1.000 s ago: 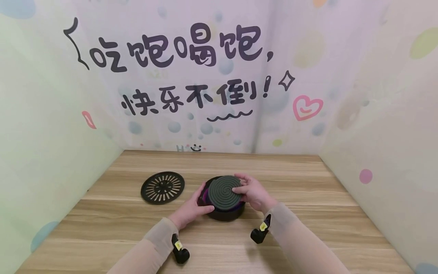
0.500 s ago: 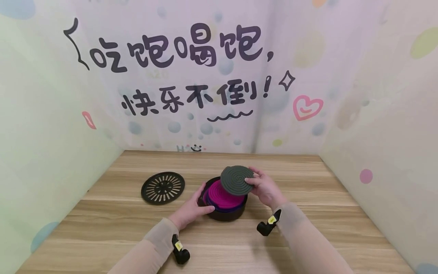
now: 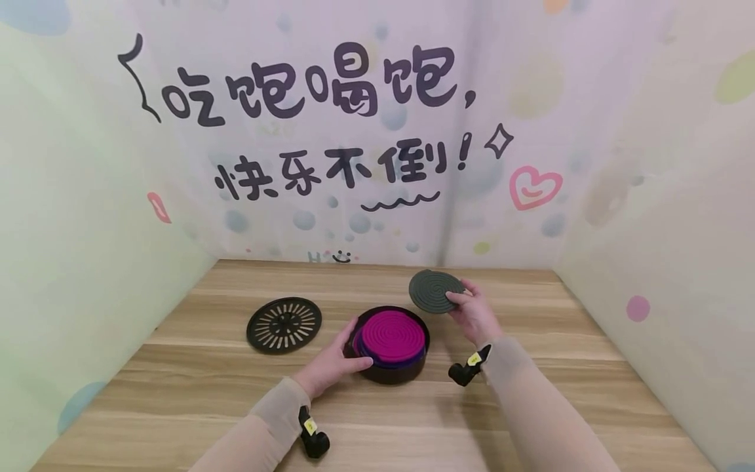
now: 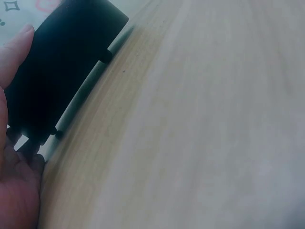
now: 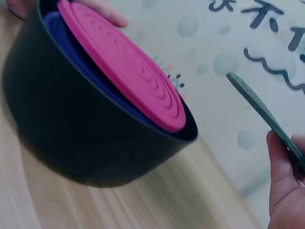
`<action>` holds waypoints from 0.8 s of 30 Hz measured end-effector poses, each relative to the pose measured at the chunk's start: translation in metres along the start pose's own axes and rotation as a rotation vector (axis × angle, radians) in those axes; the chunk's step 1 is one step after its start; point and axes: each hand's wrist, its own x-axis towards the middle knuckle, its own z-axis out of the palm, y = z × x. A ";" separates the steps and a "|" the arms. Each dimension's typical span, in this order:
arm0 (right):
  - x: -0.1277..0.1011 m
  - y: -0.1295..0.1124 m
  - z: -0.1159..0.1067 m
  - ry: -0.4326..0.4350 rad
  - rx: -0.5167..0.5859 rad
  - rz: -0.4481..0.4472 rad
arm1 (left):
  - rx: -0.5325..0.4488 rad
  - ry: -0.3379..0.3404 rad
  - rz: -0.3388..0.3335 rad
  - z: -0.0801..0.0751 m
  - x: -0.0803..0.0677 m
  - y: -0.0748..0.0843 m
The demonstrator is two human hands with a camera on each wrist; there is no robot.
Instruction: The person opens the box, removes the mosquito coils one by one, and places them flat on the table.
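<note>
Container (image 3: 392, 375) near, green disc (image 3: 429, 299) held up beyond it.
Nearest on my feed, the left hand (image 3: 327, 368) grasps the black container's left side on the wooden surface (image 3: 377, 419); a grooved pink disc (image 3: 393, 335) lies in its mouth over a blue piece (image 5: 66, 40). Off to the left, I see a black slotted disc (image 3: 284, 326) lying flat and apart. Farther back, the right hand (image 3: 478, 318) pinches the green disc between thumb and fingers, clear of the container, before the patterned backdrop (image 3: 519, 239).

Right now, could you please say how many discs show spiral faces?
2: the grey-green disc in the right hand, and the pink disc on top in the holder. More may be hidden beneath.
</note>
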 end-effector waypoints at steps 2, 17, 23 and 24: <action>0.004 0.000 -0.002 0.029 0.031 0.004 | 0.004 -0.002 -0.002 0.000 0.000 0.000; 0.028 0.031 -0.024 0.247 -0.072 0.017 | 0.001 0.001 0.016 0.001 0.000 -0.005; 0.034 0.035 -0.027 0.275 -0.028 0.025 | -0.001 0.007 0.014 0.000 -0.001 -0.004; 0.035 0.035 -0.027 0.279 -0.026 0.026 | -0.001 0.008 0.013 0.000 -0.001 -0.004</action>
